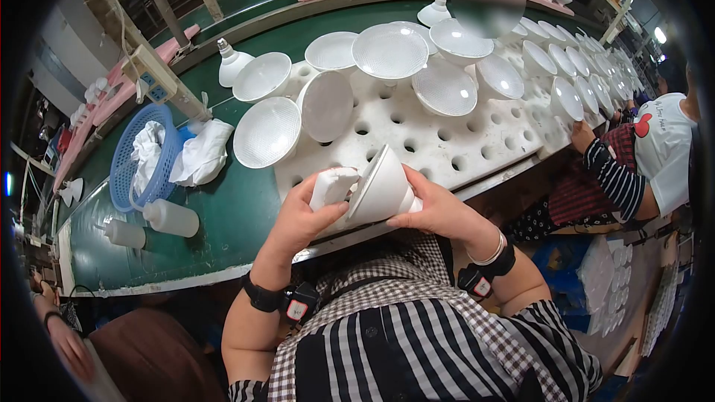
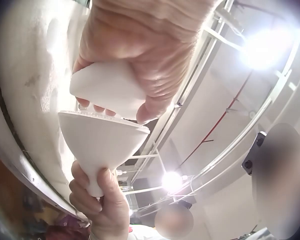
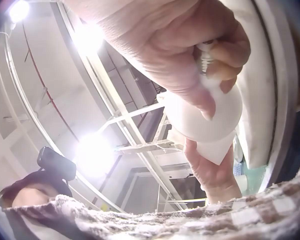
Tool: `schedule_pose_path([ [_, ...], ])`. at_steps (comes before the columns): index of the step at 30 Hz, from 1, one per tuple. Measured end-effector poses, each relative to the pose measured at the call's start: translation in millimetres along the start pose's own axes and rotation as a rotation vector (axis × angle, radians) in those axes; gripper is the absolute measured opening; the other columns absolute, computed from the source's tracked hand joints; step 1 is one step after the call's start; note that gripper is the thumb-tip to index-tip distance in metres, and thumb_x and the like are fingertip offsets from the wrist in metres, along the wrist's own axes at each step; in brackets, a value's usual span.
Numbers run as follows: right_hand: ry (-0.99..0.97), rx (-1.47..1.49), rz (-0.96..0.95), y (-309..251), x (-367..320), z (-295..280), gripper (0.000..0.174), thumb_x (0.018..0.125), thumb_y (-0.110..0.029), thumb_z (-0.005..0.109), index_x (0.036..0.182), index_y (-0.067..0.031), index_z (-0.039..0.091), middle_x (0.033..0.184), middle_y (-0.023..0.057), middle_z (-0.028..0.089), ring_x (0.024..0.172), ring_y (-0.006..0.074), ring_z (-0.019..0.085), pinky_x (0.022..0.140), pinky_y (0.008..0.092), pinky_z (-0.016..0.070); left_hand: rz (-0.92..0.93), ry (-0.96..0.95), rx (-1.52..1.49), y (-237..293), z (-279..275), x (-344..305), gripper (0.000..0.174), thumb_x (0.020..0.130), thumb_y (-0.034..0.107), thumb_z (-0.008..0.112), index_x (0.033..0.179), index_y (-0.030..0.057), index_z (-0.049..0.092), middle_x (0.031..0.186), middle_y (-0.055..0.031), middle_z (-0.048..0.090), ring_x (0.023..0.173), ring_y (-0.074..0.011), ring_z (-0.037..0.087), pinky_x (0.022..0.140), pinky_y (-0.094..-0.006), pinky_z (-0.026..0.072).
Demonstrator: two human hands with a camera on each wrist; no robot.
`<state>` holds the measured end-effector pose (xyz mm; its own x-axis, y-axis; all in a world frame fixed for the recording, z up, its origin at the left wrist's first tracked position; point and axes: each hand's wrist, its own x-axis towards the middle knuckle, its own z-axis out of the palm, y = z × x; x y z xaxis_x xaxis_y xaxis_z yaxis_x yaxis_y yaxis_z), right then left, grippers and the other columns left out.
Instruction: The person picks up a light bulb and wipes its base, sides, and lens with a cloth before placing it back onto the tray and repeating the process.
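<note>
My right hand (image 1: pixel 445 212) grips a white cone-shaped lamp bulb (image 1: pixel 381 187) by its narrow neck, the flared face turned toward my left hand (image 1: pixel 298 217). A piece of the metal screw base (image 3: pixel 206 65) shows between the right fingers in the right wrist view. In my left hand is a folded white cloth (image 1: pixel 332 184), pinched between thumb and fingers right at the lamp's rim. From the left wrist view, the cloth (image 2: pixel 109 84) sits just above the lamp's wide face (image 2: pixel 104 120). The lamp is tilted over the front edge of a white holed board (image 1: pixel 462 160).
Many similar lamps (image 1: pixel 391 50) stand face up on the board, running off to the right. At left on the green table (image 1: pixel 223 242) are a blue basket (image 1: pixel 123 164) with white cloths, another cloth (image 1: pixel 202 152) and two squeeze bottles (image 1: pixel 173 218). Another person (image 1: pixel 648 156) works at right.
</note>
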<state>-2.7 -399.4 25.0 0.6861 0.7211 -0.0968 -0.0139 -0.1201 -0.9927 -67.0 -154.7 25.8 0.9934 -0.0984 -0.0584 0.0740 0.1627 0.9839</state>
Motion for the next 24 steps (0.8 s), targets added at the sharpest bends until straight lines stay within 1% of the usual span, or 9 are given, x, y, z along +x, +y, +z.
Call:
schedule_pose_path([
  [3, -0.005, -0.011, 0.23, -8.1, -0.7, -3.1, 0.096, 0.078, -0.025, 0.08, 0.152, -0.0035, 0.024, 0.128, 0.0148, 0.057, 0.109, 0.0196, 0.056, 0.09, 0.0326, 0.0491, -0.002, 0.046, 0.134, -7.2, -9.4, -6.8, 0.052, 0.08, 0.011, 0.074, 0.128, 0.0005, 0.058, 0.119, -0.0061, 0.063, 0.108, -0.0149, 0.058, 0.095, -0.0312, 0.0462],
  [5, 0.064, -0.071, 0.103, 16.6, -0.7, -0.9, 0.1, 0.076, -0.033, 0.08, 0.153, -0.0041, 0.023, 0.124, 0.0168, 0.059, 0.104, 0.0211, 0.057, 0.086, 0.0329, 0.0506, -0.01, 0.076, 0.219, -9.1, -9.3, -3.0, 0.052, 0.079, 0.01, 0.075, 0.128, 0.0005, 0.058, 0.12, -0.0073, 0.063, 0.11, -0.0178, 0.058, 0.097, -0.0333, 0.0456],
  [7, 0.057, -0.211, 0.035, 29.0, 2.9, -5.0, 0.101, 0.077, -0.034, 0.079, 0.152, -0.0018, 0.021, 0.125, 0.023, 0.057, 0.109, 0.025, 0.056, 0.092, 0.0337, 0.0478, 0.025, 0.075, 0.084, -13.1, -11.1, 0.3, 0.054, 0.073, 0.003, 0.069, 0.126, -0.0012, 0.059, 0.116, -0.0078, 0.064, 0.109, -0.0192, 0.06, 0.097, -0.0352, 0.0466],
  [12, -0.045, -0.017, -0.071, 4.5, 4.3, 1.4, 0.102, 0.078, -0.023, 0.077, 0.154, -0.0012, 0.013, 0.134, 0.0214, 0.053, 0.121, 0.0243, 0.051, 0.103, 0.0338, 0.0404, 0.058, 0.049, 0.162, -15.7, -35.1, 0.3, 0.061, 0.066, 0.008, 0.069, 0.125, -0.0027, 0.056, 0.115, -0.0103, 0.063, 0.105, -0.0213, 0.062, 0.096, -0.0359, 0.0468],
  [14, -0.128, -0.011, 0.076, -10.9, -1.0, 1.0, 0.101, 0.077, -0.017, 0.077, 0.154, -0.0043, 0.013, 0.128, 0.0198, 0.057, 0.115, 0.0254, 0.056, 0.098, 0.0354, 0.0442, 0.105, 0.002, 0.432, -12.1, -37.1, -5.6, 0.049, 0.081, 0.008, 0.071, 0.129, 0.0047, 0.06, 0.105, -0.0057, 0.065, 0.065, -0.0078, 0.053, 0.055, -0.0223, 0.043],
  [19, -0.075, -0.247, -0.045, -13.0, -4.1, 7.7, 0.1, 0.075, -0.015, 0.076, 0.153, -0.0043, 0.014, 0.119, 0.0219, 0.061, 0.108, 0.0307, 0.061, 0.091, 0.0373, 0.0476, 0.058, 0.049, 0.415, 22.5, -6.6, -3.2, 0.045, 0.084, 0.004, 0.068, 0.127, 0.0012, 0.059, 0.104, -0.0048, 0.065, 0.063, -0.0076, 0.052, 0.054, -0.0218, 0.0419],
  [21, -0.057, -0.347, -0.036, -15.7, -4.3, 9.2, 0.1, 0.074, -0.015, 0.075, 0.153, -0.0026, 0.014, 0.116, 0.0237, 0.063, 0.106, 0.0329, 0.062, 0.09, 0.0378, 0.0482, 0.165, 0.069, 0.421, 29.7, -0.1, 1.7, 0.043, 0.084, 0.003, 0.067, 0.127, 0.0007, 0.059, 0.107, -0.0063, 0.065, 0.073, -0.0095, 0.057, 0.061, -0.0229, 0.0446],
  [22, -0.063, -0.324, -0.019, -12.0, -2.5, 8.0, 0.099, 0.074, -0.016, 0.075, 0.153, -0.0018, 0.015, 0.118, 0.0243, 0.062, 0.108, 0.0325, 0.062, 0.092, 0.0375, 0.0474, 0.027, 0.084, 0.355, 38.6, 4.9, -0.5, 0.044, 0.084, 0.002, 0.068, 0.127, 0.0013, 0.059, 0.114, -0.0086, 0.064, 0.091, -0.0107, 0.06, 0.075, -0.0253, 0.0473],
  [24, -0.078, -0.304, -0.014, -13.6, -0.1, 6.6, 0.099, 0.075, -0.016, 0.075, 0.152, -0.0011, 0.017, 0.119, 0.0248, 0.061, 0.11, 0.0321, 0.061, 0.094, 0.0373, 0.0466, -0.071, 0.089, 0.409, 33.2, -4.2, -3.3, 0.041, 0.087, 0.008, 0.066, 0.128, 0.002, 0.059, 0.119, -0.0111, 0.063, 0.101, -0.0158, 0.059, 0.084, -0.0304, 0.0464],
])
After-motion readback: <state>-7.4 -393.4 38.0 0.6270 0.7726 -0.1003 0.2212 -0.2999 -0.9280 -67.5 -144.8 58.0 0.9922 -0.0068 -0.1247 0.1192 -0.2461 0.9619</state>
